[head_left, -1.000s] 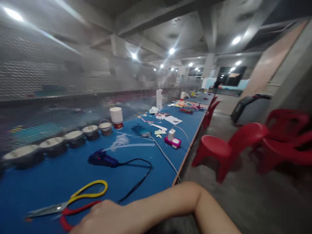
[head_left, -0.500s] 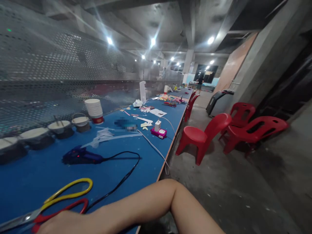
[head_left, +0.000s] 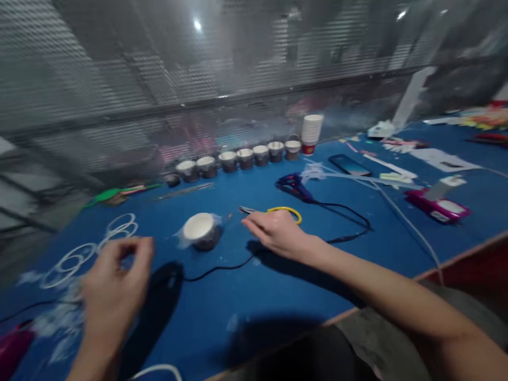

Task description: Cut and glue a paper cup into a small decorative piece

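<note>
My left hand (head_left: 117, 280) is raised over the left of the table, thumb and fingers curled into a pinch; anything between the tips is too small or blurred to make out. My right hand (head_left: 280, 230) is closed in front of the scissors (head_left: 289, 210), which have a yellow handle loop and metal blades. It hides part of them, and whether it touches them I cannot tell. A white-topped cup (head_left: 199, 227) with a dark lower part and clear film around it stands between my hands. White rings (head_left: 73, 259) lie beside my left hand.
Several similar cups (head_left: 245, 157) line the back, beside stacked white cups (head_left: 312, 129). A blue glue gun (head_left: 296, 186) trails a black cord. Rightward are a phone (head_left: 350, 165) and a pink power adapter (head_left: 436, 206). A mesh partition (head_left: 222, 69) rises behind the table.
The view has swung left from the length of the table to its front. My left hand has come into view; my right hand, earlier at the scissors' red handle, now shows whole.
</note>
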Demonstrator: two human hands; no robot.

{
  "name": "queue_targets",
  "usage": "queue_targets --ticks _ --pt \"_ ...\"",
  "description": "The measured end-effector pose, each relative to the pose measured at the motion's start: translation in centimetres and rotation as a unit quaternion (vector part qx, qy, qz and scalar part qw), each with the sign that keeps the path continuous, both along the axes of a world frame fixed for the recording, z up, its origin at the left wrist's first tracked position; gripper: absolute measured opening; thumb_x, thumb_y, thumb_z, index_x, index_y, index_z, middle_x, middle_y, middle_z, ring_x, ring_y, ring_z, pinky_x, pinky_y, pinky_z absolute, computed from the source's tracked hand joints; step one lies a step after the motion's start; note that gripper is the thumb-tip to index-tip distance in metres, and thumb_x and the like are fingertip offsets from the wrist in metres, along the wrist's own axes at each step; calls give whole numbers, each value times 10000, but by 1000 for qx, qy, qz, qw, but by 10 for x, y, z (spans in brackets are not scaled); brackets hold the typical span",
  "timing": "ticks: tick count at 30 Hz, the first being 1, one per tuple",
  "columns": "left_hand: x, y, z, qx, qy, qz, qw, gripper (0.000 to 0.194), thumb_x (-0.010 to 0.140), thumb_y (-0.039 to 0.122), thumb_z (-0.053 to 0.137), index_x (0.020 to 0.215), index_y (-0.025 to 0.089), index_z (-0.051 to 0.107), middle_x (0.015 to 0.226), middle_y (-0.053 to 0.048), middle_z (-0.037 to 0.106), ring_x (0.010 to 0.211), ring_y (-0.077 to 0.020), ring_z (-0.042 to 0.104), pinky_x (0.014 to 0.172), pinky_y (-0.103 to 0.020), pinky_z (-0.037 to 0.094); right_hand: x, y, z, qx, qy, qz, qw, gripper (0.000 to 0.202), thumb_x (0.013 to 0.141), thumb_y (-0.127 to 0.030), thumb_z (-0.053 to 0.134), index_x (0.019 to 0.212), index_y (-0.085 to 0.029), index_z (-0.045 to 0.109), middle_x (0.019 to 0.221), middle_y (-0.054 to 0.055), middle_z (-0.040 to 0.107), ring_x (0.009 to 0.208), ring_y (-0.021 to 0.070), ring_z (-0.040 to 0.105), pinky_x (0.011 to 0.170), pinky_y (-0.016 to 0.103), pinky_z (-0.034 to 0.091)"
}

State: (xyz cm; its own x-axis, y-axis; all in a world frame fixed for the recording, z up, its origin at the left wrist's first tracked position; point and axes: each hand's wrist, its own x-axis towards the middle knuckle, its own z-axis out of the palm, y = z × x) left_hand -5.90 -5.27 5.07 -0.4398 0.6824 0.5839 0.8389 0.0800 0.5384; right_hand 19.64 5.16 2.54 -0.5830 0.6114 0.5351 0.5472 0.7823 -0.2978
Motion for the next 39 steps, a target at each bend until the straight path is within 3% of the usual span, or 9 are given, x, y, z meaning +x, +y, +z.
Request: queue_targets --ticks 2,4,9,14,19,22,25,33,39 --pt "-1 10 -1 -26 -6 -42 999 520 755 349 611 1243 209 496 1297 -107 532 1127 -307 558 919 -496 485 -1 1 1 -26 79 4 997 266 962 -242 384 991 -143 629 715 45 690 577 148 626 553 240 377" --pt "3 18 -5 -50 -21 -79 995 557 770 377 577 1290 223 452 1385 -113 461 1238 -316 480 989 -501 434 0 0 0 -65 143 14 987 274 929 -198 397 1124 -144 581 791 49 702 645 147 646 604 237 433" --pt "9 23 -15 -113 -94 -135 980 634 751 458 596 1315 223 429 1462 -116 398 1338 -307 372 1081 -485 331 3 0 -15 -137 189 7 972 286 855 -202 450 1099 -161 592 968 80 702 830 180 660 761 288 500" --pt "-7 31 -5 -84 -147 -119 978 479 831 446 478 1250 218 509 1418 -102 474 1312 -259 422 1087 -446 323 11 10 -20 -135 136 -31 981 256 858 -223 442 1006 -176 645 981 80 708 872 209 658 794 320 505" --pt "-15 56 9 -153 -28 -214 964 464 811 488 507 1203 246 562 1462 -70 426 1342 -254 376 1108 -445 274 27 24 -11 -126 38 -101 986 302 899 -211 401 1068 -176 650 1061 85 697 961 221 644 843 317 485" --pt "-13 73 2 -173 11 -280 944 513 801 518 514 1239 253 551 1484 -59 395 1381 -247 308 1129 -428 226 34 30 -13 -136 -30 -116 983 283 908 -213 416 1059 -184 653 1062 85 693 954 219 637 819 299 473" --pt "-10 83 -15 -186 -13 -327 926 522 738 538 572 1160 235 618 1400 -82 506 1302 -267 435 1101 -408 296 38 33 -20 -144 -93 -103 980 194 871 -244 523 970 -177 676 1008 98 690 930 232 625 766 281 459" --pt "0 76 -52 -115 -81 -265 954 498 676 451 638 1107 201 614 1214 -98 610 1165 -281 537 1039 -413 369 36 35 -30 -161 -154 -78 972 183 831 -173 571 992 -142 653 1018 127 658 965 247 590 788 287 435" --pt "18 75 -67 -74 -148 -183 969 829 636 383 711 1325 114 336 1299 -192 504 1191 -295 514 1030 -440 368 25 23 -17 -170 -71 -86 979 198 847 -194 567 990 -84 650 1072 211 618 1059 335 539 892 417 408"
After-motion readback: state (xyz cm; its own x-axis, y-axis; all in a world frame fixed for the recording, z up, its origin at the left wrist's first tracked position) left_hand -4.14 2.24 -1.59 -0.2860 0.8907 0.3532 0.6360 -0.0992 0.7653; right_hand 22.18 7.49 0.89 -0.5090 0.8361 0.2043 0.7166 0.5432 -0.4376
